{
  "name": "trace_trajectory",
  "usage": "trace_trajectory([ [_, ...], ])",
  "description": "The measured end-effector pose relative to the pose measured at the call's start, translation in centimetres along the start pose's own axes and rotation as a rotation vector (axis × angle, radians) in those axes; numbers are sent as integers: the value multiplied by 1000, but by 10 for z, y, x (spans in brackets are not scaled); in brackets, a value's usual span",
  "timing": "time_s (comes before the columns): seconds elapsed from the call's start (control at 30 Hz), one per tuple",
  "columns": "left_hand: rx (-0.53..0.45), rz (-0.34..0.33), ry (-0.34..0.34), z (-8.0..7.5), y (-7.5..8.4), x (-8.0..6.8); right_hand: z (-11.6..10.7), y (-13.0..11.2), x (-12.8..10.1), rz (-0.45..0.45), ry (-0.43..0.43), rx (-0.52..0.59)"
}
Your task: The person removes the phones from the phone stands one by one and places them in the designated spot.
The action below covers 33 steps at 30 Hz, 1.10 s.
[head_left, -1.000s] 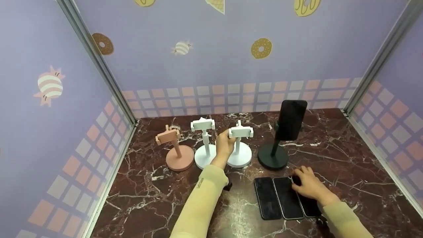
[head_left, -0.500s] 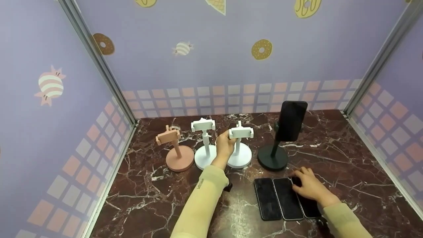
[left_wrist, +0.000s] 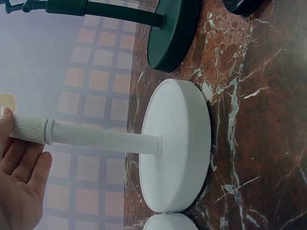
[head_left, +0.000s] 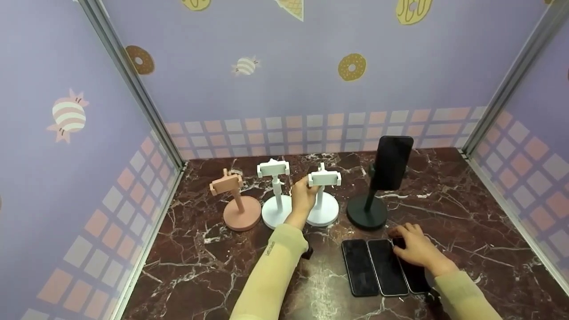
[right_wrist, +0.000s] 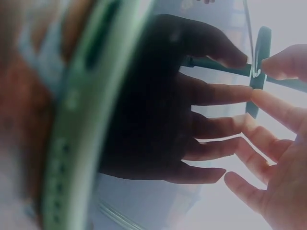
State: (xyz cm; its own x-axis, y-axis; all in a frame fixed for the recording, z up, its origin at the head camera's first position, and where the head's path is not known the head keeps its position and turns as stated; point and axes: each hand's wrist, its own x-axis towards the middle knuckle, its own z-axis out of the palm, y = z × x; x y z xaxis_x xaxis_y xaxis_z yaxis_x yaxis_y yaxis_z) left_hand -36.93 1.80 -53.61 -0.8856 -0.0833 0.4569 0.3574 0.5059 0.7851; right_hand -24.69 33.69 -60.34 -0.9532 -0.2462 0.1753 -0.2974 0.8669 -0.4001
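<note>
My left hand (head_left: 303,195) reaches to the right-hand white phone stand (head_left: 323,212). In the left wrist view, the left hand (left_wrist: 21,184) holds the stand's ribbed collar (left_wrist: 29,129), thumb on one side and fingers on the other. The stand's holder is bare. My right hand (head_left: 417,251) lies over the rightmost of three dark phones (head_left: 415,278), partly hiding it. Seen from the right wrist, the right hand (right_wrist: 288,153) has its fingers spread, fingertips touching the glossy phone screen (right_wrist: 144,120), which mirrors them. Beside it are the middle phone (head_left: 387,269) and left phone (head_left: 361,269).
A pink phone stand (head_left: 242,213) and another white stand (head_left: 275,211) are to the left. To the right, a dark green stand (head_left: 367,212) bears an upright phone (head_left: 392,162). Patterned walls (head_left: 284,89) enclose the marbled table (head_left: 200,266) at the back and sides.
</note>
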Motion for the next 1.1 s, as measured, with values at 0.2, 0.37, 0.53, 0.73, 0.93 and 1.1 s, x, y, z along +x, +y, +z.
trace_trajectory([
  [0.2, -36, -28, 11, 0, -2, -5, -9, -3, 3, 24, -6, -1],
  [0.37, -92, -61, 73, 3, -5, -11, -14, -3, 6, 31, 3, 9],
  [0.53, -160, -19, 147, 5, -8, -19, -20, -1, 11, 22, 29, 28],
  [0.73, -204, 2, 155, 9, -9, -31, -29, -2, 14, 18, 71, 66],
  [0.93, -276, -5, 120, 18, -2, -41, -39, -9, 17, -1, 153, 118],
  [1.1, -299, -2, 71, 26, 11, -46, -49, -17, 21, 8, 212, 170],
])
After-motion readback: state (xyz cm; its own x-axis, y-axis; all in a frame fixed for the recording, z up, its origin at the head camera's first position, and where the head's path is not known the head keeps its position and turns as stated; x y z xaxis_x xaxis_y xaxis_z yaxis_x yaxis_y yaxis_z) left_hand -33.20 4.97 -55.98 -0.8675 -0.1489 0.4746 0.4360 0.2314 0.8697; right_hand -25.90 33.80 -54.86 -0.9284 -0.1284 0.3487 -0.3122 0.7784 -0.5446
